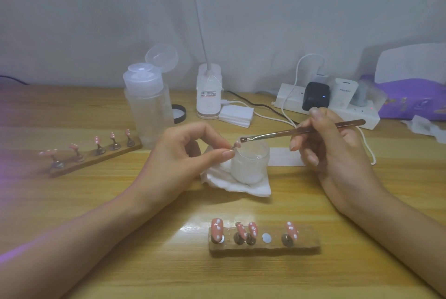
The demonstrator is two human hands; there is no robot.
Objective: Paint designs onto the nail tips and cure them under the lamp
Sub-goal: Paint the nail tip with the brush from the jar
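**Two hands at the jar: tip pinched, brush gripped**

Left hand (183, 154) pinches a small pink nail tip (236, 145) on its stand between thumb and index finger, other fingers curled. The tip sits just over the left rim of the frosted jar (249, 163). Right hand (330, 151) grips a metallic-handled brush (289, 132) pen-style, handle pointing far right. The bristle end is at the held tip; actual contact is too blurred to call.

Jar stands open on a crumpled white tissue (253, 189), centre of the wooden table (96, 202).

Near side of the hands: wooden holder strip (306, 238) with four pink white-dotted tips (216, 227) on stands. One bare round silver disc (266, 238) sits between the third and fourth.

Far left: second holder strip (115, 154) lying diagonal, five pink dotted tips (97, 140) on it. Just right of it a clear pump bottle (149, 105), flip cap open, with a black lid (179, 113) just right of that.

Centre far: white lamp base (208, 92), neck going up out of view, and a stack of white wipes (236, 115) just right.

Far right: white power strip (357, 115) with a black charger (315, 96) and white plugs, white cable running toward the right hand. Purple pack (415, 98) at the far right edge.
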